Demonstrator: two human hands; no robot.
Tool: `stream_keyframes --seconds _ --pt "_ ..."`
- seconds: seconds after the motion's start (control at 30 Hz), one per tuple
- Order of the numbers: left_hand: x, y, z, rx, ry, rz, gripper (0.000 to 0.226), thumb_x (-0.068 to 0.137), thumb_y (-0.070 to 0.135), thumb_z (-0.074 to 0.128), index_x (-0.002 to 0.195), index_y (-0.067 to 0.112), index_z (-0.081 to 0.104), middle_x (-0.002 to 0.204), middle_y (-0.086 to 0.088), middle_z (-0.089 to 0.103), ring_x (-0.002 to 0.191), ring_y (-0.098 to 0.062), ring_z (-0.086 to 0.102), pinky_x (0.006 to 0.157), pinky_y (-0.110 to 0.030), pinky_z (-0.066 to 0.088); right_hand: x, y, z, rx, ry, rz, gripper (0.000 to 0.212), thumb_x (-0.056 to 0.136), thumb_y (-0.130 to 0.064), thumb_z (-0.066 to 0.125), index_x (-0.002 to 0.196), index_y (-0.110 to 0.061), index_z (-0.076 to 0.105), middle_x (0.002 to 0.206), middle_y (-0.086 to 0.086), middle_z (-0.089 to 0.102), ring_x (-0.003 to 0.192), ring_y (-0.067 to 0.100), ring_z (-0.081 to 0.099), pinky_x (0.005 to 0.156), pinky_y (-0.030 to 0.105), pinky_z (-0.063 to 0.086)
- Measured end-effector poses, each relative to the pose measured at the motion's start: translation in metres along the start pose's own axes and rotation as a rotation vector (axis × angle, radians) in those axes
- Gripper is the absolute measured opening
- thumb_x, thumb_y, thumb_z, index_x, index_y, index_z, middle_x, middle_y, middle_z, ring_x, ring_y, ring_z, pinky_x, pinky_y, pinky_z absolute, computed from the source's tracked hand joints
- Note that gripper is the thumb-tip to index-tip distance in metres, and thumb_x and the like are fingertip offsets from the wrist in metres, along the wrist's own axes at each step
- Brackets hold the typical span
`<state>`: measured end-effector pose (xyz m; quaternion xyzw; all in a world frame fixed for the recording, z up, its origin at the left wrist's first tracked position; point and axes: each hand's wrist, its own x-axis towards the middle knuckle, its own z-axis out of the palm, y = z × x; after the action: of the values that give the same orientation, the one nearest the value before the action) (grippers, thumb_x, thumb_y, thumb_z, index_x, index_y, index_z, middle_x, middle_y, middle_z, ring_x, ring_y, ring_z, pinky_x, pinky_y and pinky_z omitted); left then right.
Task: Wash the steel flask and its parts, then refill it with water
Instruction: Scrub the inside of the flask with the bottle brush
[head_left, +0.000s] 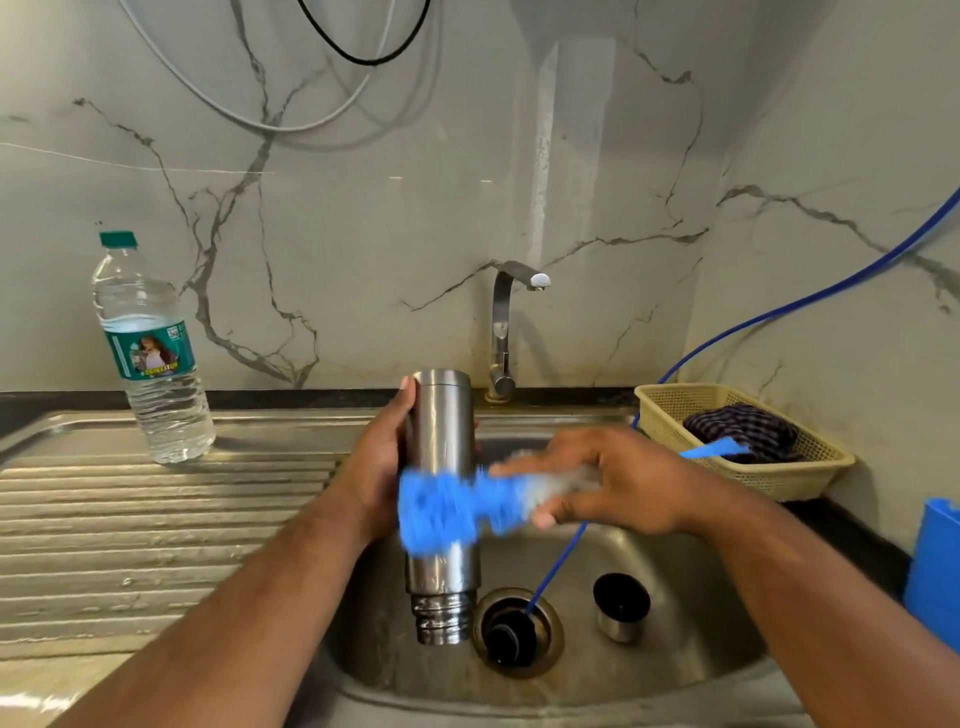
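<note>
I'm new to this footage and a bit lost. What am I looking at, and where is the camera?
No machine here: a person's two bare hands, filmed by one camera worn on the head, looking down. The left hand holds a steel flask, threaded neck down, over the sink. The right hand holds a blue brush, blurred, against the flask's side. A small steel cap sits in the sink. A water bottle stands on the drainboard; a basket sits at the right.

Your right: tan mesh basket (670, 415), dark checked cloth (743, 427) inside. Blue hose (557, 567) passes basket, ends in sink drain (553, 631). Blue container (935, 561) at your right edge. Overhead: white cable (260, 124), black cable (368, 63).
</note>
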<state>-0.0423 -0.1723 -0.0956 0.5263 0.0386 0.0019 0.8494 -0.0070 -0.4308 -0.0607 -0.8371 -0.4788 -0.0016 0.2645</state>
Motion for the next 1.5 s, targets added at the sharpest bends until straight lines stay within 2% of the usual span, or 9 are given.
stream_keyframes --seconds 0.07,0.23,0.4,0.53,0.93,1.17,1.27,1.4,1.5 --pt "0.003 0.0 -0.003 -0.025 -0.012 0.016 0.069 0.087 0.064 0.058 0.131 0.01 0.062 0.104 -0.02 0.072 0.091 -0.033 0.071 0.079 -0.043 0.057 -0.004 0.003 0.003 0.001 -0.104 -0.016 0.054 0.083 -0.047 0.081 0.129 -0.063 0.059 0.099 -0.024 0.063 0.092 0.005 0.061 0.08 0.03 0.051" --pt "0.004 -0.004 0.001 0.028 -0.026 0.06 0.046 0.096 0.055 0.048 0.105 0.017 0.073 0.094 -0.011 0.075 0.078 -0.023 0.072 0.079 -0.036 0.053 0.009 0.005 0.008 -0.076 0.287 0.04 0.058 0.086 -0.058 0.073 0.135 -0.071 0.045 0.103 -0.018 0.063 0.091 0.004 0.057 0.078 0.028 0.046" --pt "0.003 0.004 0.002 0.003 -0.025 0.065 0.053 0.092 0.052 0.048 0.125 0.013 0.064 0.103 -0.016 0.066 0.093 -0.03 0.064 0.08 -0.039 0.053 -0.003 0.007 0.006 -0.032 -0.17 0.029 0.054 0.082 -0.042 0.083 0.127 -0.062 0.06 0.098 -0.025 0.06 0.094 0.004 0.06 0.079 0.02 0.046" --pt "0.001 0.001 0.001 0.021 -0.036 0.045 0.05 0.085 0.053 0.057 0.114 0.014 0.067 0.1 -0.014 0.075 0.091 -0.028 0.07 0.081 -0.04 0.052 0.007 0.009 0.009 -0.078 0.266 0.03 0.058 0.083 -0.051 0.079 0.132 -0.067 0.052 0.099 -0.021 0.063 0.09 0.004 0.058 0.078 0.031 0.05" --pt "0.006 -0.001 -0.002 0.085 0.025 -0.014 0.104 0.052 0.069 0.088 0.132 0.01 0.058 0.118 -0.022 0.071 0.101 -0.036 0.073 0.081 -0.048 0.059 0.003 0.009 0.005 -0.151 0.099 -0.058 0.06 0.084 -0.05 0.078 0.133 -0.07 0.048 0.096 -0.018 0.058 0.095 0.007 0.054 0.084 0.036 0.049" --pt "0.001 0.002 -0.004 0.021 -0.049 0.015 0.055 0.083 0.041 0.067 0.128 0.01 0.059 0.105 -0.016 0.071 0.092 -0.029 0.072 0.082 -0.043 0.055 0.005 0.011 0.004 -0.195 0.174 0.008 0.06 0.086 -0.054 0.074 0.134 -0.073 0.043 0.099 -0.017 0.058 0.095 0.005 0.052 0.083 0.036 0.048" --pt "0.002 0.002 -0.006 0.083 -0.05 0.036 0.064 0.079 0.048 0.067 0.133 0.014 0.057 0.115 -0.018 0.066 0.102 -0.033 0.067 0.08 -0.044 0.058 -0.002 0.011 0.002 -0.114 -0.04 -0.033 0.058 0.083 -0.048 0.08 0.13 -0.069 0.053 0.097 -0.016 0.061 0.093 0.007 0.057 0.083 0.037 0.051" --pt "0.001 0.0 -0.003 0.102 -0.057 0.035 0.051 0.079 0.049 0.075 0.117 0.014 0.068 0.108 -0.014 0.074 0.097 -0.028 0.069 0.088 -0.042 0.053 0.002 0.009 -0.001 -0.16 0.285 -0.008 0.055 0.084 -0.052 0.077 0.132 -0.064 0.054 0.095 -0.013 0.062 0.089 0.003 0.055 0.078 0.033 0.046" --pt "0.003 0.001 -0.001 0.111 -0.037 0.006 0.066 0.062 0.06 0.086 0.107 0.014 0.07 0.09 -0.012 0.076 0.079 -0.026 0.072 0.077 -0.038 0.056 0.002 0.008 -0.002 -0.12 0.183 -0.043 0.055 0.084 -0.05 0.079 0.132 -0.062 0.056 0.094 -0.015 0.061 0.09 0.005 0.056 0.078 0.03 0.046"
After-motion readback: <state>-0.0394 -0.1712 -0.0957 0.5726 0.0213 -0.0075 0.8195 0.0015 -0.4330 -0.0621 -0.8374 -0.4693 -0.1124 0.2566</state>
